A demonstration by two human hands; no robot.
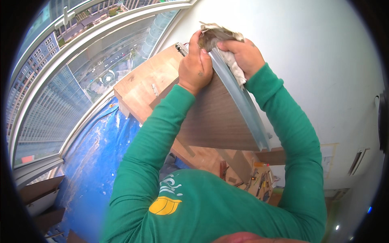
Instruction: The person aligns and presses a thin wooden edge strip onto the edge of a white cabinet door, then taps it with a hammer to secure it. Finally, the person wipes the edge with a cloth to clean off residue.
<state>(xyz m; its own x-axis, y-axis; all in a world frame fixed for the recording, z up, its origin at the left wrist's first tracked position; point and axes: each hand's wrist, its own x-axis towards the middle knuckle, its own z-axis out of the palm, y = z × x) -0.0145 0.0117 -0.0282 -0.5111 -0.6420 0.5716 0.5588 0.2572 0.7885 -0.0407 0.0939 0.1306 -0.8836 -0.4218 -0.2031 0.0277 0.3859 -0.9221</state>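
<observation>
A large brown wood-grain panel [214,115] with a grey metal-looking strip [240,99] along its edge stands tilted before me. My left hand [195,69] is closed around the panel's far upper corner, thumb beside the strip and index finger against a cloth. In my right hand [245,56] is the crumpled, dirty off-white rag [222,32], bunched over the strip's far end and hanging down along its right side. The rag hides the very tip of the corner and some of my fingers.
Behind the panel stands a light wooden cabinet box [139,83], close to the large window [109,60]. A blue plastic sheet [95,146] covers the left side. A white wall [316,69] rises at right. Hand tools [263,180] lie on boards below.
</observation>
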